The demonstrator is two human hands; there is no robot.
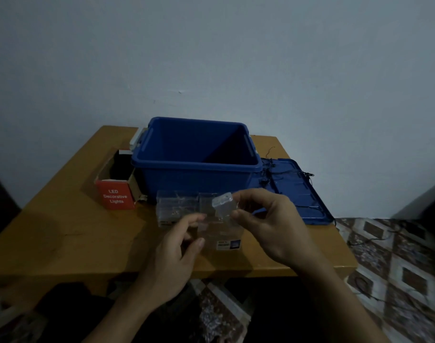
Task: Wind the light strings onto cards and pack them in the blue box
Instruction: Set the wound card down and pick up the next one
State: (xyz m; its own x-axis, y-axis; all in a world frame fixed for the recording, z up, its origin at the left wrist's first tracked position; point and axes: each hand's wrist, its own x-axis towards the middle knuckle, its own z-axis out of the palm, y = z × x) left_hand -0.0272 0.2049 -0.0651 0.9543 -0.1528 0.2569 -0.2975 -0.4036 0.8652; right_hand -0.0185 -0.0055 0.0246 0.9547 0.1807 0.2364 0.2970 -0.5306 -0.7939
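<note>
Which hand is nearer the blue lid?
Right. The right hand, pinching a clear case, hovers just left of the blue lid; the left hand sits farther left.

Blue box (196, 169) open on top; red carton (115, 198) flanks left, lid (298, 191) right.

My right hand (268, 226) pinches a small clear case (223, 205) above the table (62, 231). My left hand (176, 253) is just beside it, fingers half curled; I cannot tell whether it holds anything. Clear packs (176, 206) lie before the open blue box (196, 179). The lid (308, 201) lies to the right with a dark string (280, 172) on it, and a red carton (115, 196) stands to the left.
</note>
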